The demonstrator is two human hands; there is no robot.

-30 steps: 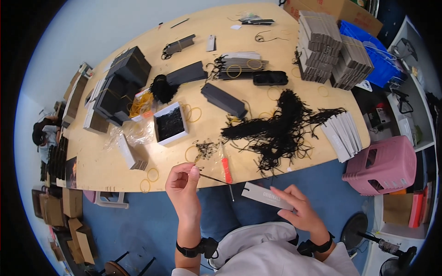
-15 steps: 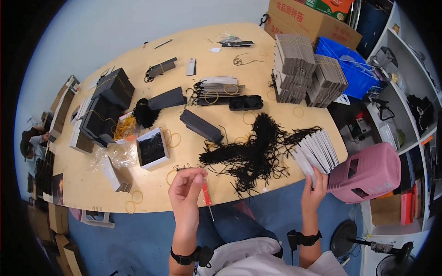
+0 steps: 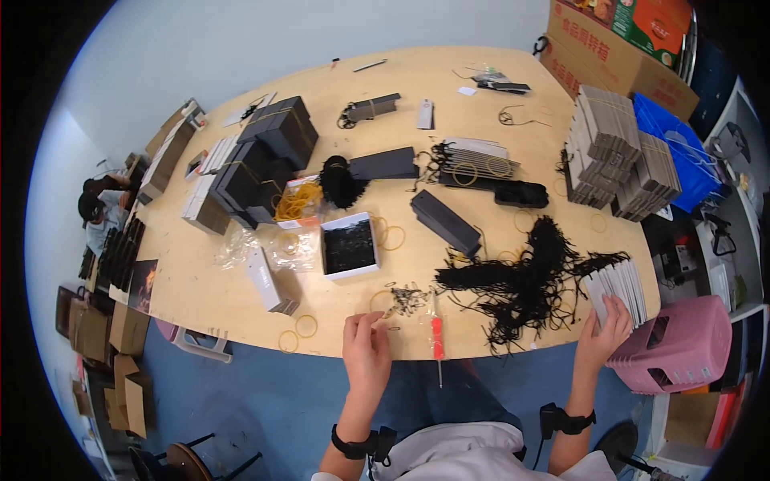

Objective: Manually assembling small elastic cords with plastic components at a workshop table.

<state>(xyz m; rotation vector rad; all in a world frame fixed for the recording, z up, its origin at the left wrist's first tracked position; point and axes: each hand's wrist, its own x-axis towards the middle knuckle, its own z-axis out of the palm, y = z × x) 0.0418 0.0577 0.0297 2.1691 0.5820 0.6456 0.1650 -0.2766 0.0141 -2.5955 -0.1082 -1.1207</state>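
Observation:
My left hand [image 3: 366, 349] is over the table's near edge, fingers curled in toward the thumb; whatever they may hold is too small to make out. Just beyond its fingertips lies a small heap of metal pins [image 3: 409, 298]. A screwdriver with a red handle [image 3: 437, 337] rests to its right, its shaft sticking out past the edge. At the table's right end, my right hand [image 3: 607, 329] closes on the near end of a fanned row of white tags [image 3: 616, 290]. Black cords trail from the tags' far end, beside a big tangled pile of black cords [image 3: 537, 272].
A white box of small black pieces [image 3: 349, 247] stands mid-left, near yellow rubber bands [image 3: 298, 200] and dark tag stacks [image 3: 253, 180]. Bundled grey tags [image 3: 601, 144] rise at the far right beside a blue crate [image 3: 674, 148]. A pink stool [image 3: 682, 345] stands off the right edge.
The view has swung left, so the table's things sit farther right in it. My left hand has drawn off the pin heap, which now shows. My right hand stays at the white tags.

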